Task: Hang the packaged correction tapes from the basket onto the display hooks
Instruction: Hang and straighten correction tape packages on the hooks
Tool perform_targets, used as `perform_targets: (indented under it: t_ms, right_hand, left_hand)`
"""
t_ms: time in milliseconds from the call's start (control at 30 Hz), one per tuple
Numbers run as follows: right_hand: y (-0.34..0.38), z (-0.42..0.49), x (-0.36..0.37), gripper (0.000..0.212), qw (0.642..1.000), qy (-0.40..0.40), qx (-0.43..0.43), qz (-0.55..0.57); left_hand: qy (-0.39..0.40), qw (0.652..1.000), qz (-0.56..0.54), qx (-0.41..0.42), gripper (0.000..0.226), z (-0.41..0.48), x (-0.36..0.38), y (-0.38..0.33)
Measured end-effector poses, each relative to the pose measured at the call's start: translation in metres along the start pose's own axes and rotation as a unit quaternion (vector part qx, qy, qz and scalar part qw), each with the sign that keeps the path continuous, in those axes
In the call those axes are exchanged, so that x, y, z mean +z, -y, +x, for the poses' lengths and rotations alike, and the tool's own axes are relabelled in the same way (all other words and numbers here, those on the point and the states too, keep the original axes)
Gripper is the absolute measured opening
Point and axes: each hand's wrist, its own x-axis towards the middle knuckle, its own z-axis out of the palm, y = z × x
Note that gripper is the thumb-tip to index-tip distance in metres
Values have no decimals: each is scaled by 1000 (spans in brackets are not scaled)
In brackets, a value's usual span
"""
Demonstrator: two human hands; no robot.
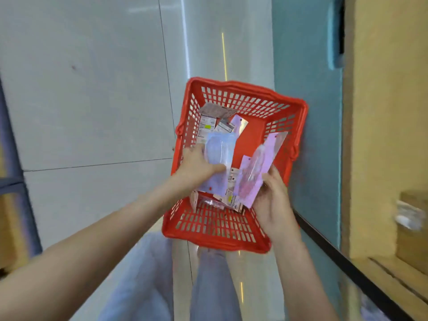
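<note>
a red basket (243,88) of slotted plastic sits right of centre, open top up, its long side running near to far. a pale blue pack (217,154), a card with a clear blister, is tilted over the basket's left half in the grip of the left hand (196,165), while lilac packs (252,179) stand fanned upright at the near right, held by the right hand (271,200). loose packs (213,121) lie jumbled in the far left corner, some showing printed backs.

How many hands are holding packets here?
2. The left hand grips a bluish packet over the basket; the right hand holds pink packets by its right wall.
</note>
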Motion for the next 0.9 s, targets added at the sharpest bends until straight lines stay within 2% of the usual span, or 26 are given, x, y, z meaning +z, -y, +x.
perform_targets:
  t_ms: [67,133,233,300,400,500,600,733,833,900]
  right_hand:
    - [43,-55,27,49,995,43,4,90]
    - [81,-110,51,44,991,65,-4,119]
    - [128,-188,92,81,997,57,-37,46]
    - [153,-242,119,87,995,31,-91,-25]
    - [176,-318,142,53,984,-2,-161,-79]
    - [186,-383,154,44,970,-29,-219,-103]
    - [186,-435,153,52,948,-86,-269,-144]
    - [181,-503,144,63,900,-168,-357,-185]
    - [178,-561,135,74,855,-209,-435,-190]
    - [166,-607,125,73,830,-225,-483,-164]
  left_hand:
    - [27,997,-64,17,78,-51,-35,-36]
    - [66,992,-102,40,72,-107,-69,-78]
    - [118,984,-108,79,80,-183,-110,-132]
    - [137,978,-101,119,74,-232,-132,-162]
    - [141,971,-93,170,57,-292,-156,-197]
    - [156,964,-59,209,62,-346,-173,-222]
    - [158,952,-32,259,45,-391,-180,-242]
    - [175,931,8,321,65,-454,-170,-258]
    - [188,907,39,375,69,-506,-154,-263]
    - [202,884,34,419,66,-552,-141,-260]
